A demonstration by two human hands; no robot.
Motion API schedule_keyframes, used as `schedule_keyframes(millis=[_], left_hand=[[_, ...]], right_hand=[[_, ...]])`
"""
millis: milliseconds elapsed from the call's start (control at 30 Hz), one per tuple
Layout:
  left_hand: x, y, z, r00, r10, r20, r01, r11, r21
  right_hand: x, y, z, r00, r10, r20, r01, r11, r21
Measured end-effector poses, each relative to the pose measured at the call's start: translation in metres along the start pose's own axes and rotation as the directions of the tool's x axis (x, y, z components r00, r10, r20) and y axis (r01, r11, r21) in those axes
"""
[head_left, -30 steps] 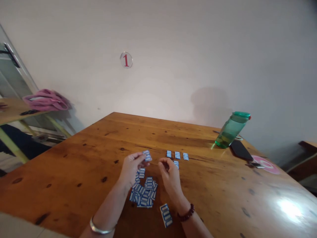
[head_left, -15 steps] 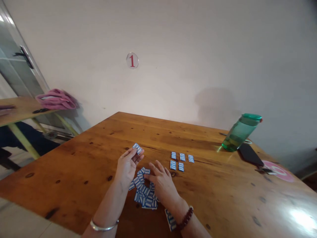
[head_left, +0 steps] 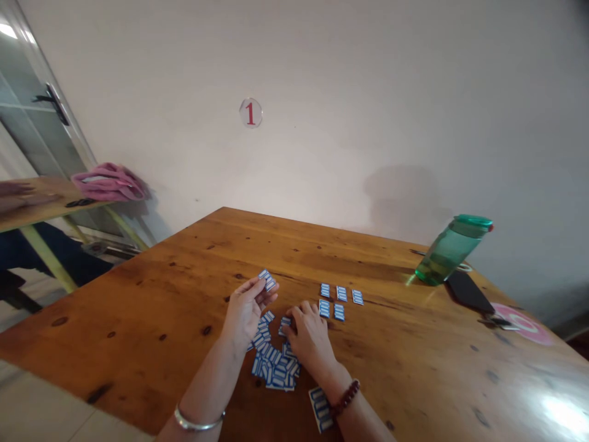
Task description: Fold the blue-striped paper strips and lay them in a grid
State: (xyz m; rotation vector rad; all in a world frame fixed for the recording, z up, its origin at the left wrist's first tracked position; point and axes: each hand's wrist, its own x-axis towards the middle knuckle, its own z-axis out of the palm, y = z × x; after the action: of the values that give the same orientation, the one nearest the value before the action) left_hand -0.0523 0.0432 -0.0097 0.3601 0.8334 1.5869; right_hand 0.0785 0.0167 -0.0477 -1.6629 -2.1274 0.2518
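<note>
My left hand (head_left: 248,307) is raised over the table, thumb and fingers pinching a small blue-and-white card (head_left: 267,280); whether it is one card or a few together I cannot tell. Low over the table, my right hand (head_left: 311,337) has its thumb and index finger closed at another small card (head_left: 284,326). Between and below the hands lies a loose, overlapping pile of the same cards (head_left: 276,371). Several cards (head_left: 341,293) are set apart in two short rows, right of my right hand. A larger blue-and-white card (head_left: 320,408) lies partly beneath my right wrist.
On the wooden table (head_left: 184,294), a green bottle (head_left: 453,248) stands at the right, beside a dark phone-like slab (head_left: 469,291) and a pink disc (head_left: 524,324). At far left, another person's hands (head_left: 27,195) rest on a second table near a pink cloth (head_left: 110,182).
My right hand has drawn its spread fingers in around a card at the pile's upper right. My left hand still holds its card. Another person's hands have come further into view at left.
</note>
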Motion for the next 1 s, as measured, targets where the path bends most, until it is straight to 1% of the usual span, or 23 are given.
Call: schedule_keyframes(millis=[100, 167, 267, 333, 367, 433, 533, 667, 767, 867, 1000], left_hand=[[0.000, -0.003, -0.001, 1.000, -0.009, 0.022, 0.008, 0.999, 0.037], [0.000, -0.005, -0.002, 0.999, -0.020, 0.045, 0.016, 0.997, 0.072], [0.000, -0.009, -0.004, 0.998, -0.015, 0.057, 0.007, 0.992, 0.123], [0.001, -0.010, -0.005, 0.998, -0.009, 0.060, -0.001, 0.987, 0.162], [0.000, -0.010, -0.005, 0.998, -0.007, 0.063, -0.005, 0.983, 0.185], [-0.001, -0.011, -0.004, 0.997, -0.006, 0.070, -0.011, 0.970, 0.243], [-0.004, -0.012, -0.001, 0.996, 0.004, 0.090, -0.035, 0.938, 0.344], [-0.006, -0.017, 0.001, 0.992, 0.033, 0.122, -0.089, 0.867, 0.491], [-0.006, -0.023, 0.002, 0.984, 0.041, 0.174, -0.136, 0.806, 0.576], [-0.006, -0.029, 0.001, 0.972, 0.037, 0.232, -0.176, 0.770, 0.614], [-0.005, -0.034, 0.000, 0.951, 0.033, 0.308, -0.233, 0.731, 0.641]], right_hand=[[0.002, 0.002, 0.004, 1.000, -0.009, 0.011, 0.009, 1.000, 0.026], [0.003, 0.003, 0.007, 1.000, -0.015, -0.005, 0.015, 0.998, 0.061], [0.005, 0.004, 0.010, 0.996, -0.049, -0.075, 0.060, 0.986, 0.154], [0.007, 0.005, 0.009, 0.988, -0.061, -0.144, 0.098, 0.961, 0.259], [0.008, 0.006, 0.008, 0.984, -0.045, -0.172, 0.101, 0.939, 0.329], [0.009, 0.007, 0.004, 0.980, 0.027, -0.199, 0.075, 0.872, 0.484], [0.009, 0.010, -0.005, 0.971, 0.131, -0.201, 0.042, 0.733, 0.679], [0.007, 0.015, -0.016, 0.962, 0.202, -0.183, 0.035, 0.576, 0.817], [0.006, 0.017, -0.020, 0.963, 0.217, -0.158, 0.025, 0.512, 0.859], [0.006, 0.017, -0.020, 0.959, 0.233, -0.164, 0.025, 0.505, 0.863], [0.007, 0.019, -0.015, 0.936, 0.282, -0.209, 0.025, 0.540, 0.841]])
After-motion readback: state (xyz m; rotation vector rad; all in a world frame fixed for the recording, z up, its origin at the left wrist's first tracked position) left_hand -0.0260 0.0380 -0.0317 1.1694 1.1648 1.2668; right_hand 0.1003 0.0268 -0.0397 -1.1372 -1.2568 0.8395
